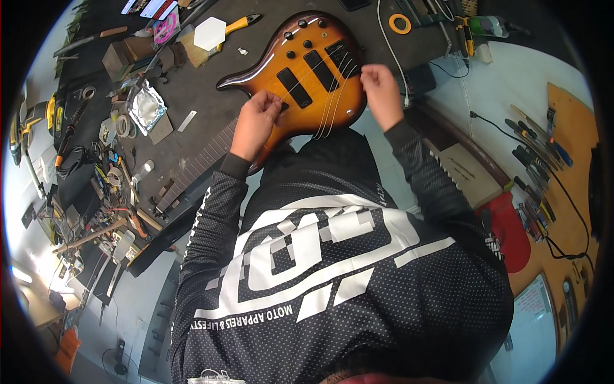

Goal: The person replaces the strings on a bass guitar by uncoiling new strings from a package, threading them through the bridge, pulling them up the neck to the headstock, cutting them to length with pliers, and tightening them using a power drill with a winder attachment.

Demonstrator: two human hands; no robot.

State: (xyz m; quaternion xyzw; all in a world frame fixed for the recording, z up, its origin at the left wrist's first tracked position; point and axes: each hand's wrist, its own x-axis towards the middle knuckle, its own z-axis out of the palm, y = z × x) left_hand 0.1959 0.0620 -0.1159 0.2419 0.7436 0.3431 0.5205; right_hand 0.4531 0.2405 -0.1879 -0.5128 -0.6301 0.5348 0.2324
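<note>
A sunburst electric bass guitar (281, 70) lies on the dark workbench, its fretted neck (204, 160) running down to the left. Over the body, my left hand (256, 121) is closed in a pinch near the neck end. A thin string runs from its fingertips toward the bridge (342, 59). Beside the bridge, at the body's right edge, my right hand (382, 96) has its fingers pressed together; what they hold, if anything, is hidden. Several loose strings (329, 109) curve from the bridge over the body's near edge. Two black pickups (320, 70) and several black knobs (289, 36) show.
A brush (243, 23), a silver packet (146, 105) and wooden blocks (128, 57) lie left of the guitar. Tools crowd the bench's left end. At right are a white cable (389, 45), a tape roll (400, 24) and a wooden board (572, 192) near several hand tools.
</note>
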